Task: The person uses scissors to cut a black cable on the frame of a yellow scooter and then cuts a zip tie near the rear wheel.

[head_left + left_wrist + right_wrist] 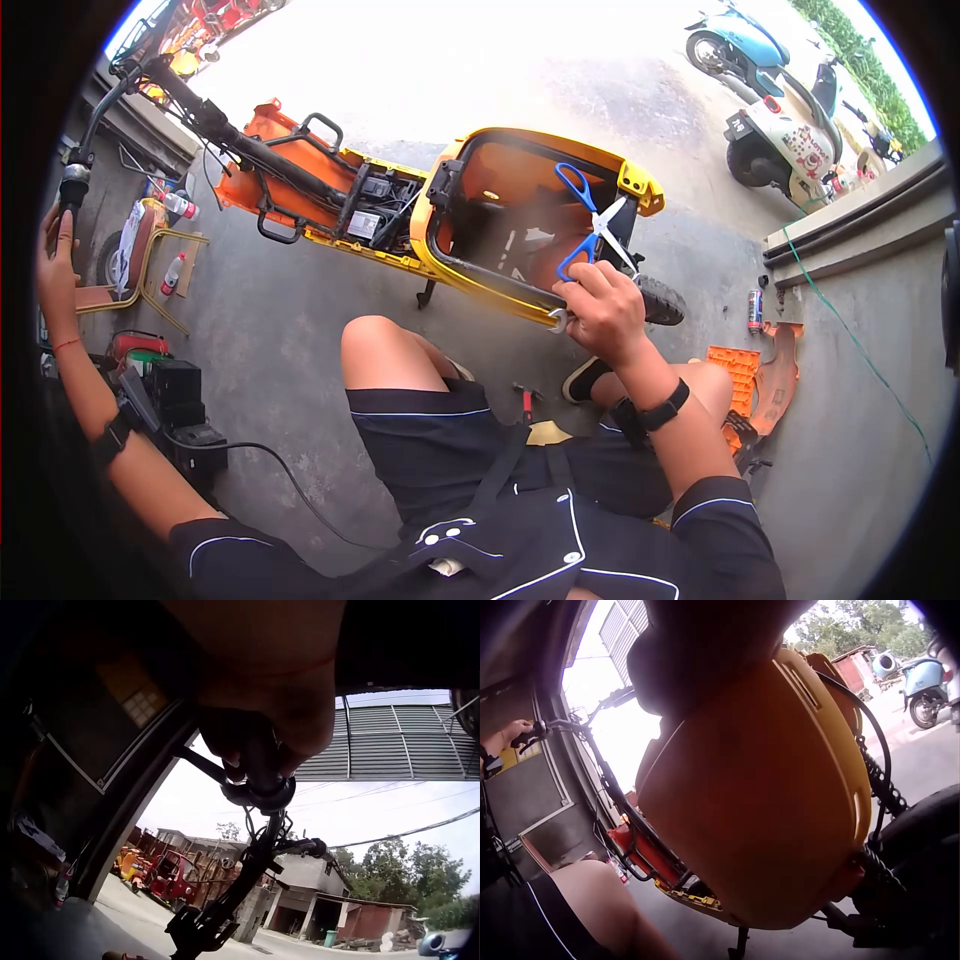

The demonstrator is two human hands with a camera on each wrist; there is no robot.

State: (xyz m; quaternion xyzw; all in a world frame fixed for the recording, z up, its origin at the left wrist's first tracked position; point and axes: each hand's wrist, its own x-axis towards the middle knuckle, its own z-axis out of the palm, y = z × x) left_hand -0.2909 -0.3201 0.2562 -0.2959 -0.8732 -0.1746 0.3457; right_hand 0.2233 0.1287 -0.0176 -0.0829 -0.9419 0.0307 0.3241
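Note:
My left hand (pixel 60 265) grips the black handlebar grip (pixel 73 190) at the far left; the left wrist view shows the fingers wrapped round it. Blue-handled scissors (pixel 601 222) with spread blades are over the rear of a yellow scooter body (pixel 470 285), one finger loop pinched in my right hand (pixel 608 312). From beneath that hand sticks the open jaw of a silver wrench (pixel 558 321). The scooter's seat is off, and its dark storage well (pixel 500 215) lies exposed. In the right wrist view, the yellow side panel (pixel 757 795) fills the middle and the right hand is a dark shape.
A red-handled hammer (pixel 528 404) lies on the floor between my feet. Orange plastic panels (pixel 735 370) and a spray can (pixel 755 310) are at the right wall. Black boxes (pixel 178 395) with a cable stand at left. Parked scooters (pixel 785 150) are outside.

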